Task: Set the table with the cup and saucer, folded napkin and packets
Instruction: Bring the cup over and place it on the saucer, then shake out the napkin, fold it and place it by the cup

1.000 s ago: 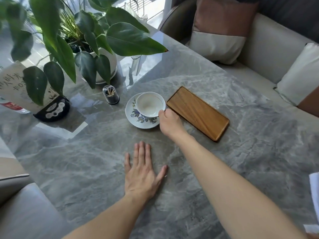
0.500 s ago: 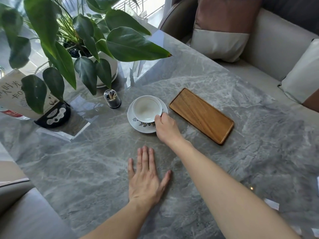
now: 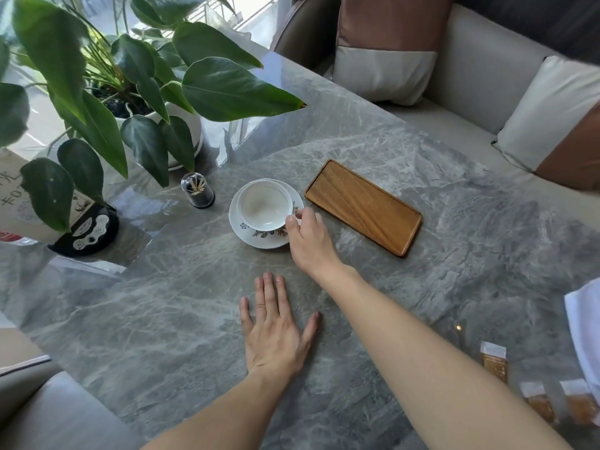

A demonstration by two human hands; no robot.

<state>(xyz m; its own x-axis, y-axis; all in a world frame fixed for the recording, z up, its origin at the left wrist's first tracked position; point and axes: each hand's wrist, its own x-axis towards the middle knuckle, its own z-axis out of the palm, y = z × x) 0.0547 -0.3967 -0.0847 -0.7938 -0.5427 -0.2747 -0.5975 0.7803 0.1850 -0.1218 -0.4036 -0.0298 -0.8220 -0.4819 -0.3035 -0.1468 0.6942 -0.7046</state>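
A white cup (image 3: 264, 206) stands on a flowered saucer (image 3: 259, 237) in the middle of the grey marble table (image 3: 162, 319). My right hand (image 3: 310, 237) pinches the cup's handle on its right side. My left hand (image 3: 276, 326) lies flat on the table nearer to me, fingers spread, holding nothing. A white napkin (image 3: 584, 323) shows at the right edge. Three brown packets (image 3: 495, 362) lie near it at the lower right.
A wooden tray (image 3: 363, 206) lies just right of the saucer. A small clear toothpick holder (image 3: 197, 190) stands left of it. A potted plant (image 3: 139, 92) and a card in a black stand (image 3: 84, 232) fill the far left. A cushioned bench (image 3: 470, 76) runs behind the table.
The cup has turned a little on the saucer, with my right hand still on its handle. The view has shifted, and the packets and napkin now show at the right. My left hand has stayed flat.
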